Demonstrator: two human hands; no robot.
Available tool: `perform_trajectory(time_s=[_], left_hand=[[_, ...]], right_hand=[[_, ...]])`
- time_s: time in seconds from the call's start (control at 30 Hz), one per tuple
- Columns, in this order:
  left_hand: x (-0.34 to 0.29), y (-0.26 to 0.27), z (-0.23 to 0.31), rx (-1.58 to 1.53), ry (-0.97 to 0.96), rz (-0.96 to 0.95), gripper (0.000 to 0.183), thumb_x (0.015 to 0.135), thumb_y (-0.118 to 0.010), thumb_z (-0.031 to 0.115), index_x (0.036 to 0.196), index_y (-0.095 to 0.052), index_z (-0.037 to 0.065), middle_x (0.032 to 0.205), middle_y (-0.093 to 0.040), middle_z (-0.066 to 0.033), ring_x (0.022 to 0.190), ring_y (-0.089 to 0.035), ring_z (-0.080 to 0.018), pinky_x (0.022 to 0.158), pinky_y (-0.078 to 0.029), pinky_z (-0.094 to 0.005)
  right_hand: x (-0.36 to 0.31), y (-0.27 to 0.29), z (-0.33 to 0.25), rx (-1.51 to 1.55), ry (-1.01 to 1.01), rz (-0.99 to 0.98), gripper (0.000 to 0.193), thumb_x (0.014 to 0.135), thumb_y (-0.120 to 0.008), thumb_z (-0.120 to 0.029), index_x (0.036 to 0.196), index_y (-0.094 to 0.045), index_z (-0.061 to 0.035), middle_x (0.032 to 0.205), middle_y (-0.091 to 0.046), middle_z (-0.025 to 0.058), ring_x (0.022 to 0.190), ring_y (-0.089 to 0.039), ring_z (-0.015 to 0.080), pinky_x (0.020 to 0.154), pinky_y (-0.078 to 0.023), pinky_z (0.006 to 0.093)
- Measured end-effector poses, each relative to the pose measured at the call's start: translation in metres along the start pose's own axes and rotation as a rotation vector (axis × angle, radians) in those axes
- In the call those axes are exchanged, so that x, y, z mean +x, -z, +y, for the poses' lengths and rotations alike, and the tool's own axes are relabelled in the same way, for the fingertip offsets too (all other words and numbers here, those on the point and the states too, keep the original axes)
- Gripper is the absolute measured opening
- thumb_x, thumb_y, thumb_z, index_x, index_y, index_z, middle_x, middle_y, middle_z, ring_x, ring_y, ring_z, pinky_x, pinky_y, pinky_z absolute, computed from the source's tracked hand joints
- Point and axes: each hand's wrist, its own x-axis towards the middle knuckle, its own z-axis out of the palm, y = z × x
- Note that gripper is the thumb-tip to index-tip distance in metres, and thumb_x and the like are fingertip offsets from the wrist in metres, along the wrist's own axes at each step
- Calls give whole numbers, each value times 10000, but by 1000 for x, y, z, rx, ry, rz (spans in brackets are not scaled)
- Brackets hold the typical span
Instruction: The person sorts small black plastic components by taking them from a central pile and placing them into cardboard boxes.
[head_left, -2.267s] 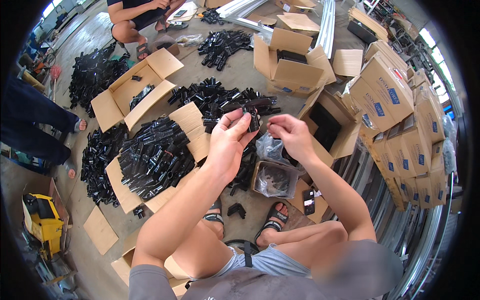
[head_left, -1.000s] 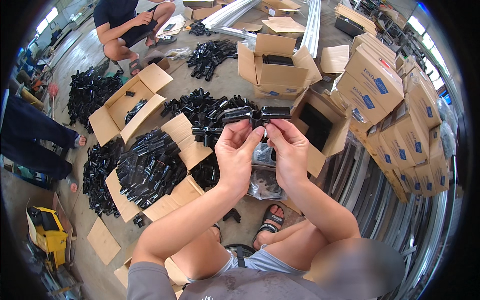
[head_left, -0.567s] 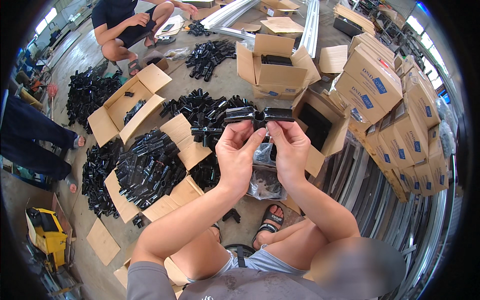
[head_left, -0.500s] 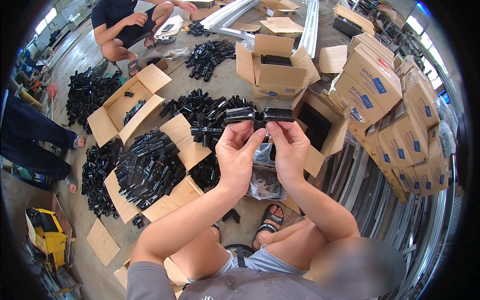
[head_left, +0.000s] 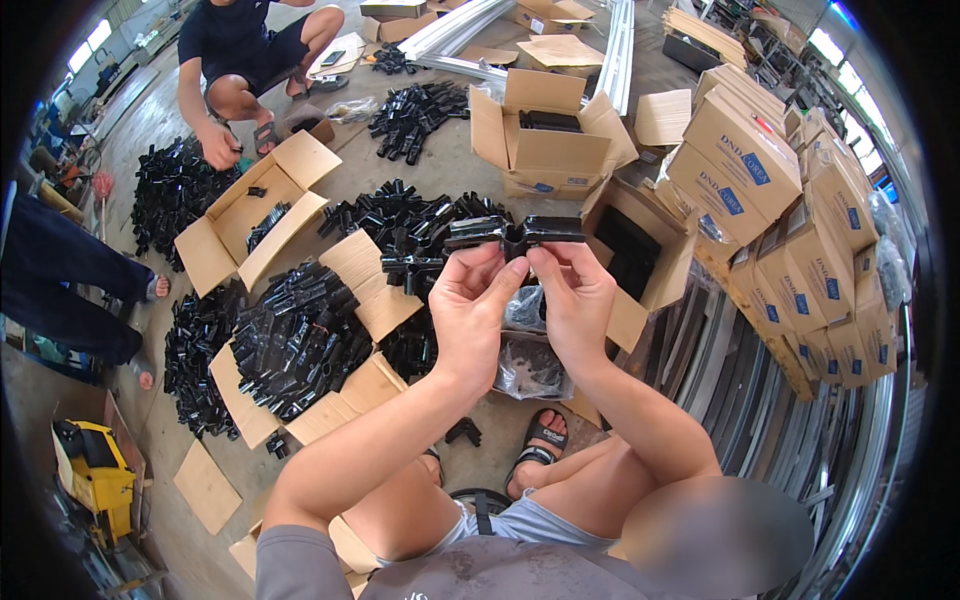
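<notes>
Up in front of me, both hands grip a glossy black bracket-like part [head_left: 556, 230] with two long wings and a narrow notched middle. My left hand [head_left: 468, 310] pinches its left wing near the middle between thumb and fingers. The right wing is pinched the same way by my right hand [head_left: 574, 305], and the thumbs almost meet below the notch. The fingers partly cover its underside, so I cannot tell if it is one piece or two joined. Behind my left hand spreads a heap of similar black parts [head_left: 375, 215].
An open carton [head_left: 640, 255] with dark contents stands beyond my right hand, near stacked closed cartons [head_left: 740, 170]. Long metal profiles [head_left: 740, 350] lie at the right. Left are a flattened carton heaped with black parts [head_left: 300, 340], an open carton [head_left: 225, 220] and a crouching co-worker [head_left: 230, 50].
The co-worker's arm has come down to the black pile at the far left. My hands and the black part stay nearly where they were.
</notes>
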Motion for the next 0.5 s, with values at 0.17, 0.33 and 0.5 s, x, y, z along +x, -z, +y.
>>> perform_trajectory(time_s=[0.17, 0.33, 0.5], left_hand=[[0, 0, 0, -37, 34, 33, 261, 910, -738, -33, 1137, -615, -4, 1083, -712, -94, 996, -667, -112, 899, -543, -253], [-1, -2, -2, -29, 29, 24, 263, 911, -740, -28, 1140, -614, -2, 1081, -710, -91, 1000, -667, -114, 900, -548, -259], [2, -1, 1, -24, 45, 45, 261, 911, -742, -24, 1137, -614, 1, 1080, -707, -86, 1001, -665, -112, 901, -548, -260]], right_hand=[[-5, -6, 0, 193, -48, 12, 156, 937, -752, -95, 1037, -719, 21, 939, -699, 32, 833, -630, 73, 744, -507, 233], [4, 4, 9, -125, 71, -32, 207, 939, -746, -94, 1094, -705, 38, 949, -709, 56, 848, -649, 87, 768, -518, 235], [2, -3, -3, 32, 22, -18, 175, 940, -747, -91, 1052, -709, 37, 958, -713, 46, 847, -653, 83, 760, -526, 238]])
